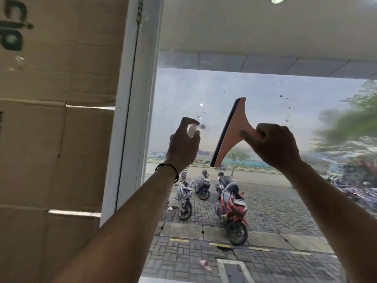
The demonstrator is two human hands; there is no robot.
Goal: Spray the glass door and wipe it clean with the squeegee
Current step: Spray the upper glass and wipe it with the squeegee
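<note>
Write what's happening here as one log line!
left hand: holds small spray bottle | right hand: grips orange squeegee | glass door: dirty specks | step: spraying

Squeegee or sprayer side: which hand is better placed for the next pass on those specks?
Probably the right hand: it grips the squeegee, blade near upright before the glass, close to the specks. The left hand holds the small sprayer.
</note>
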